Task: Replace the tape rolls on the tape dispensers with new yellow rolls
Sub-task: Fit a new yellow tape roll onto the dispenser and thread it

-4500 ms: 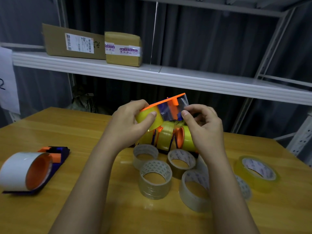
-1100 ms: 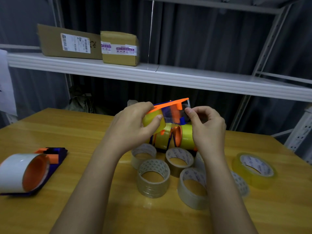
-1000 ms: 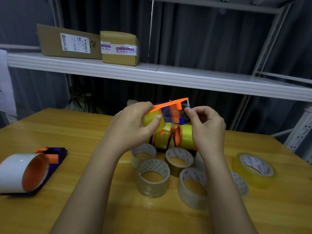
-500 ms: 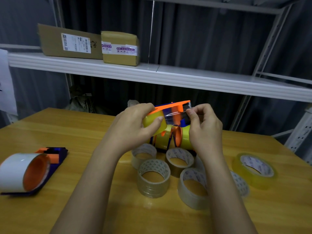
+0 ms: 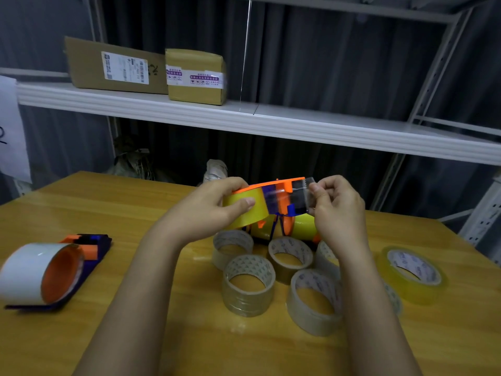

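My left hand [image 5: 211, 210] grips an orange and blue tape dispenser [image 5: 282, 198] by the yellow roll [image 5: 248, 210] mounted on it, held above the table. My right hand [image 5: 334, 204] pinches the clear tape end [image 5: 302, 198] stretched across the dispenser's toothed front. Behind and below, more dispensers with yellow rolls [image 5: 302, 226] lie on the table. At the left lies another dispenser [image 5: 89, 249] carrying a white roll [image 5: 29, 272].
Several pale used rolls [image 5: 248, 284] stand on the wooden table [image 5: 108, 202] under my hands. A yellow roll [image 5: 413, 272] lies flat at the right. A white shelf [image 5: 271, 120] with two cardboard boxes [image 5: 195, 76] runs behind.
My right hand has drawn the tape end further out to the dispenser's cutter and closed on it. The dispenser has dropped slightly and levelled; my left hand's hold is unchanged.
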`<action>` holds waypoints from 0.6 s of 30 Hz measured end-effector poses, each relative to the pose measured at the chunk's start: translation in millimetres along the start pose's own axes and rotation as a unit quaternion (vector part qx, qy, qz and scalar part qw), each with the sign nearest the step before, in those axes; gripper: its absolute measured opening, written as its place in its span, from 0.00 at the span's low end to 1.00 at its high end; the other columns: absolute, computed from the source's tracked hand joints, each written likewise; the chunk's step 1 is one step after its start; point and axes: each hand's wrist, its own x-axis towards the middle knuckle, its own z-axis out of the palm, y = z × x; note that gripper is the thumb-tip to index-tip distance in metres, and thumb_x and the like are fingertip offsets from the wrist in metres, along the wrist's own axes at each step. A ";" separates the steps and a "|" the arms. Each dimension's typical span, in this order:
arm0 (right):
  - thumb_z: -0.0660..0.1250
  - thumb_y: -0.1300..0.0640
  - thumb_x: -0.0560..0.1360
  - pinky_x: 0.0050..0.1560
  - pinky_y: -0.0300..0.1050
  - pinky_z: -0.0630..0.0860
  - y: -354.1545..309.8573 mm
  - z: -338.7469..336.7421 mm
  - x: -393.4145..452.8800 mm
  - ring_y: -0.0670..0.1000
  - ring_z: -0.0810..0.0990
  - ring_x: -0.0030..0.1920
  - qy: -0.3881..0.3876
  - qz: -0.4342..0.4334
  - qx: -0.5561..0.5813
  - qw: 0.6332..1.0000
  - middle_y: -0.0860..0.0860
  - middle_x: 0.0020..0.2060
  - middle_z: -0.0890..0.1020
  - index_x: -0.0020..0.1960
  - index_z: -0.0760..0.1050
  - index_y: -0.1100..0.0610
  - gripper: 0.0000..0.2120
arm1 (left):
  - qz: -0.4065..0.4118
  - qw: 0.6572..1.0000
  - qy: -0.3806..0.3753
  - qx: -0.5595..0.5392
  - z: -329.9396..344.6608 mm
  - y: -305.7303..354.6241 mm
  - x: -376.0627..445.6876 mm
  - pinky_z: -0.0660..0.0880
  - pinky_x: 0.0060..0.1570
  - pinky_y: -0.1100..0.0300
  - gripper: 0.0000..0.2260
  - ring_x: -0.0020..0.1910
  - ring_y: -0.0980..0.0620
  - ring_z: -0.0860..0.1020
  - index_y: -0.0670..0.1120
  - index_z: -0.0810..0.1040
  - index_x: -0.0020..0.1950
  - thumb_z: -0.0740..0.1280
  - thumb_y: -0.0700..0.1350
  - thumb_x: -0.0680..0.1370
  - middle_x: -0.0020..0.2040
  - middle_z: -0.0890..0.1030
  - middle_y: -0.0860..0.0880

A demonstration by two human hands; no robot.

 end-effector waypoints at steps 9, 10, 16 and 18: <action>0.64 0.56 0.79 0.32 0.47 0.74 -0.4 5.1 -3.8 0.50 0.78 0.34 0.005 -0.010 -0.016 1.000 0.52 0.35 0.79 0.43 0.73 0.53 0.06 | -0.034 0.999 0.024 0.022 9.7 -7.6 6.5 0.68 0.33 0.62 0.11 0.36 0.56 0.75 0.50 0.75 0.47 0.65 0.58 0.75 0.39 0.76 0.51; 0.65 0.56 0.79 0.32 0.47 0.75 -1.1 5.4 -3.8 0.50 0.78 0.35 0.002 -0.012 -0.021 1.000 0.52 0.35 0.79 0.43 0.73 0.53 0.07 | -0.037 0.998 0.027 0.031 12.6 -8.3 7.5 0.69 0.33 0.61 0.13 0.37 0.54 0.76 0.49 0.75 0.47 0.68 0.58 0.74 0.39 0.77 0.51; 0.65 0.58 0.79 0.36 0.45 0.76 -2.2 1.7 -4.0 0.51 0.79 0.38 -0.034 -0.020 -0.023 0.999 0.52 0.38 0.80 0.43 0.74 0.55 0.06 | -0.043 0.998 0.022 -0.040 12.4 -18.1 8.7 0.72 0.36 0.60 0.08 0.35 0.57 0.76 0.50 0.75 0.44 0.71 0.51 0.73 0.36 0.77 0.54; 0.64 0.59 0.79 0.39 0.51 0.80 -0.9 0.9 -3.4 0.52 0.80 0.40 -0.036 -0.019 -0.014 0.999 0.52 0.39 0.81 0.43 0.74 0.55 0.06 | -0.039 0.997 0.009 -0.069 7.9 -17.8 6.9 0.73 0.35 0.64 0.06 0.35 0.60 0.77 0.48 0.76 0.46 0.71 0.49 0.74 0.38 0.78 0.53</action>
